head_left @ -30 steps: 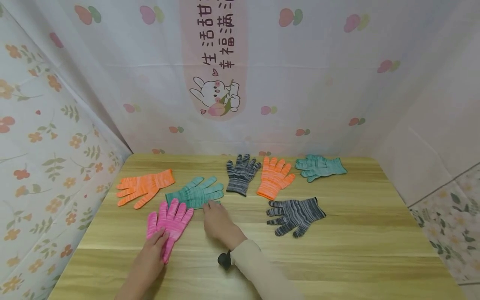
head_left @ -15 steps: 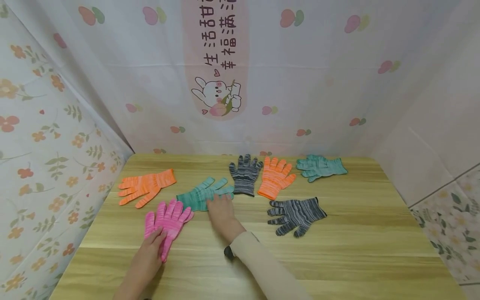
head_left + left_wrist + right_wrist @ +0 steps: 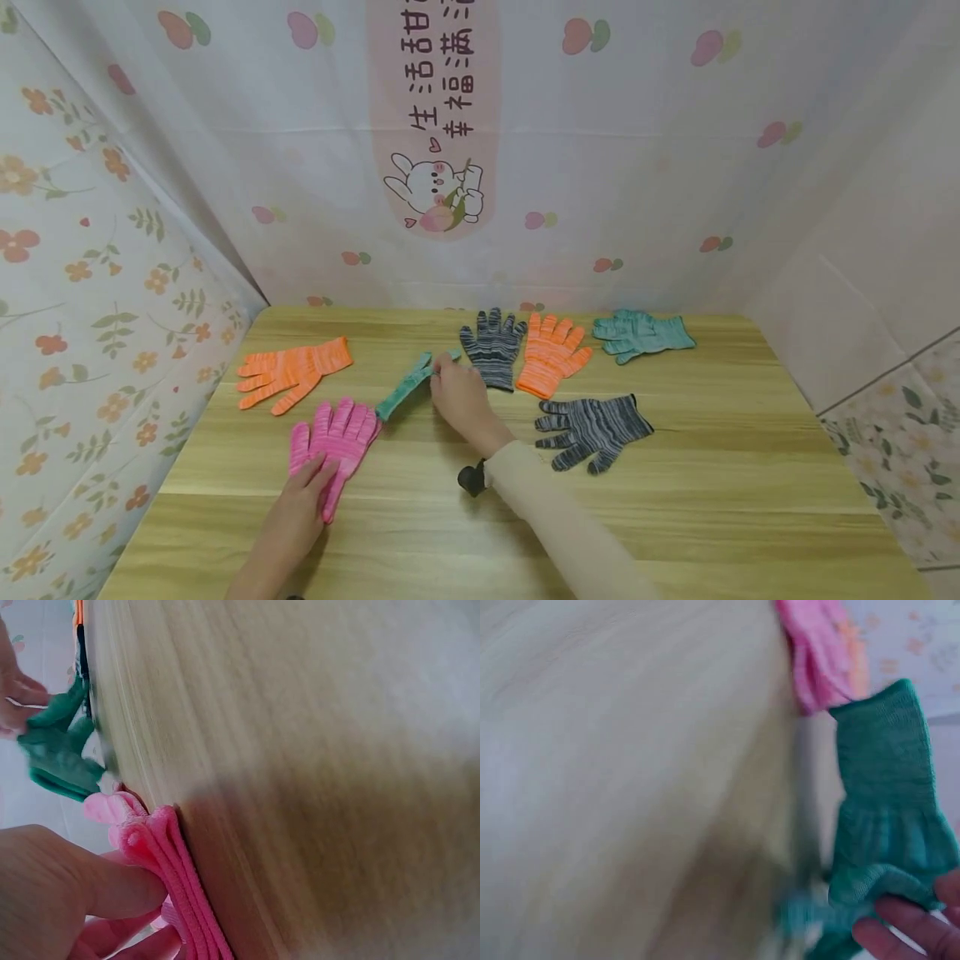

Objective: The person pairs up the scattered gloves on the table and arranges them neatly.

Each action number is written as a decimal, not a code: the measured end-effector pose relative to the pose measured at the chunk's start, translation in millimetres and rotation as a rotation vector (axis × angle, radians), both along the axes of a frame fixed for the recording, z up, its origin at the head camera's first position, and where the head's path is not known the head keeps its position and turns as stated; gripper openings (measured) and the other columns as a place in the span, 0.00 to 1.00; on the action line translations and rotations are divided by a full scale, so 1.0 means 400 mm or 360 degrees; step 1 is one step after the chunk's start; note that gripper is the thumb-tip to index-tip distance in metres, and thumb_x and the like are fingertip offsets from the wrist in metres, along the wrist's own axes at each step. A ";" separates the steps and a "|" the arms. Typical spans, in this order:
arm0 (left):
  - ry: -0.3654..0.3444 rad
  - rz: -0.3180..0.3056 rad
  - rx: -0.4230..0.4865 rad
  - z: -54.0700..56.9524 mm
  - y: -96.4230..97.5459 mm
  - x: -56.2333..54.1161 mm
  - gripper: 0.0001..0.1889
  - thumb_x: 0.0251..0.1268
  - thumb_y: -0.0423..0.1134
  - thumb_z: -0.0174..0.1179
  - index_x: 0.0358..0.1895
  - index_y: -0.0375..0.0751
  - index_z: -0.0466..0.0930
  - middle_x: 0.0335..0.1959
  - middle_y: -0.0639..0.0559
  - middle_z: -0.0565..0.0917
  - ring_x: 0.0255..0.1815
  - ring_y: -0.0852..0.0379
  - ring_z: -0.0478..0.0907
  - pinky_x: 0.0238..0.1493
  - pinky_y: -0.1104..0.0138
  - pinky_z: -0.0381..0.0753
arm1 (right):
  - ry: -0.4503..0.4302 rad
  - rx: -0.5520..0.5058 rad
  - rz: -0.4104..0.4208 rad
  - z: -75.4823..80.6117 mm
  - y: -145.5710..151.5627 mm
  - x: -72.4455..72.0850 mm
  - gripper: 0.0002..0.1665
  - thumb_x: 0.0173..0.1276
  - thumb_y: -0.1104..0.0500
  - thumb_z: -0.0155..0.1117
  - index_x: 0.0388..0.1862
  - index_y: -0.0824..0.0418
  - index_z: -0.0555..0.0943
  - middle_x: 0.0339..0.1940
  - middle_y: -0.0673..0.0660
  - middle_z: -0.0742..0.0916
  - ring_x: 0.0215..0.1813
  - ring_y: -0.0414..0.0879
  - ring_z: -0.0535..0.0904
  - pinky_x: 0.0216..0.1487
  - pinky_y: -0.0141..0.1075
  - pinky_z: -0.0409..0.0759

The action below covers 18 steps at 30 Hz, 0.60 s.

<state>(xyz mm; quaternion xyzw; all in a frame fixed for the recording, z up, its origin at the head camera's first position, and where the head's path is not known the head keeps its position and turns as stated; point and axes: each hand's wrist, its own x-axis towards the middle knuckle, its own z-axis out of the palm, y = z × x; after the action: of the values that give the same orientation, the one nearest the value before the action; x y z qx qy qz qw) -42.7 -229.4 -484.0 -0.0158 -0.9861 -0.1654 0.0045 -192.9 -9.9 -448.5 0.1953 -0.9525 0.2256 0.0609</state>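
Note:
A green knit glove (image 3: 405, 392) hangs partly lifted off the table, pinched near its finger end by my right hand (image 3: 467, 407). Its cuff (image 3: 885, 757) stretches away from the fingers in the right wrist view, toward the pink. My left hand (image 3: 298, 498) pinches the edge of a pink knit glove (image 3: 337, 437) that lies with its fingers pointing away. Seen from the left wrist, the pink fabric (image 3: 184, 877) shows several stacked layers between thumb and fingers. The green cuff is close to the pink glove's right side; whether they touch I cannot tell.
An orange glove (image 3: 292, 372) lies at the back left. Along the back are a grey-striped glove (image 3: 491, 350), another orange glove (image 3: 551, 357) and a pale green glove (image 3: 643, 335). A second grey-striped glove (image 3: 596, 432) lies right of centre. Curtains (image 3: 637, 167) stand behind the wooden table (image 3: 712, 517).
My right hand has taken hold of the green glove, shifted it to the right and raised its near edge off the table. My left hand stays at the pink glove.

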 end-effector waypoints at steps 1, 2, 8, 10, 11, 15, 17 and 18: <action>-0.0033 0.0005 -0.0010 0.002 0.000 -0.001 0.20 0.62 0.26 0.51 0.59 0.33 0.72 0.63 0.32 0.67 0.60 0.30 0.67 0.57 0.42 0.68 | -0.0013 -0.0050 0.0043 0.011 0.009 0.005 0.07 0.69 0.59 0.52 0.41 0.60 0.76 0.13 0.49 0.77 0.15 0.40 0.67 0.38 0.40 0.75; -0.0067 0.0007 -0.0024 0.004 0.000 -0.002 0.21 0.63 0.26 0.50 0.60 0.33 0.72 0.64 0.32 0.66 0.60 0.30 0.66 0.58 0.42 0.68 | -0.0037 -0.0082 0.0095 0.021 0.018 0.011 0.06 0.69 0.59 0.53 0.41 0.59 0.76 0.15 0.49 0.78 0.17 0.39 0.67 0.41 0.40 0.74; -0.0177 -0.0001 -0.0058 0.010 0.002 -0.007 0.23 0.62 0.25 0.49 0.62 0.36 0.70 0.65 0.31 0.64 0.62 0.29 0.64 0.58 0.41 0.67 | -0.0095 0.0125 0.0487 0.036 0.089 0.063 0.05 0.68 0.60 0.55 0.39 0.54 0.78 0.34 0.48 0.84 0.38 0.41 0.77 0.48 0.41 0.71; -0.0162 -0.0003 -0.0048 0.011 0.002 -0.006 0.23 0.62 0.25 0.50 0.62 0.36 0.70 0.65 0.31 0.64 0.62 0.29 0.64 0.58 0.41 0.67 | -0.0057 0.0211 0.0565 0.028 0.114 0.081 0.05 0.69 0.60 0.55 0.38 0.52 0.78 0.37 0.46 0.85 0.43 0.42 0.77 0.50 0.41 0.72; -0.0152 -0.0005 -0.0044 0.011 0.002 -0.005 0.23 0.62 0.25 0.50 0.62 0.36 0.70 0.65 0.31 0.64 0.62 0.29 0.64 0.58 0.41 0.66 | -0.0048 0.0249 0.0588 0.024 0.126 0.090 0.05 0.69 0.60 0.54 0.38 0.52 0.78 0.38 0.46 0.84 0.44 0.43 0.77 0.50 0.41 0.72; -0.0089 -0.0017 -0.0046 0.008 0.004 -0.002 0.22 0.62 0.26 0.49 0.61 0.34 0.71 0.64 0.30 0.65 0.61 0.29 0.65 0.57 0.42 0.67 | 0.0000 0.0397 0.0661 0.011 0.167 0.126 0.05 0.69 0.60 0.55 0.37 0.49 0.77 0.39 0.45 0.84 0.43 0.43 0.74 0.47 0.39 0.71; -0.0068 -0.0019 -0.0051 0.007 0.004 -0.001 0.22 0.62 0.26 0.50 0.60 0.34 0.72 0.64 0.30 0.66 0.61 0.29 0.65 0.57 0.42 0.68 | 0.0012 0.0456 0.0694 0.003 0.179 0.140 0.06 0.68 0.60 0.54 0.36 0.48 0.77 0.38 0.45 0.83 0.42 0.43 0.73 0.45 0.38 0.71; -0.0058 -0.0017 -0.0054 0.007 0.004 0.000 0.22 0.62 0.26 0.50 0.60 0.34 0.71 0.64 0.31 0.66 0.61 0.30 0.66 0.57 0.42 0.68 | 0.0019 0.0475 0.0706 -0.002 0.184 0.147 0.07 0.68 0.60 0.54 0.36 0.48 0.78 0.39 0.45 0.83 0.42 0.43 0.74 0.45 0.38 0.71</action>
<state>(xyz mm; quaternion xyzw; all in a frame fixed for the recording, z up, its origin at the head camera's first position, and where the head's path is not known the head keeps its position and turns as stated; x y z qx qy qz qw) -42.5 -227.7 -481.4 -0.0182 -0.9886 -0.1490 -0.0147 -134.2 63.8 -449.1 0.4074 -0.9088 0.0893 -0.0138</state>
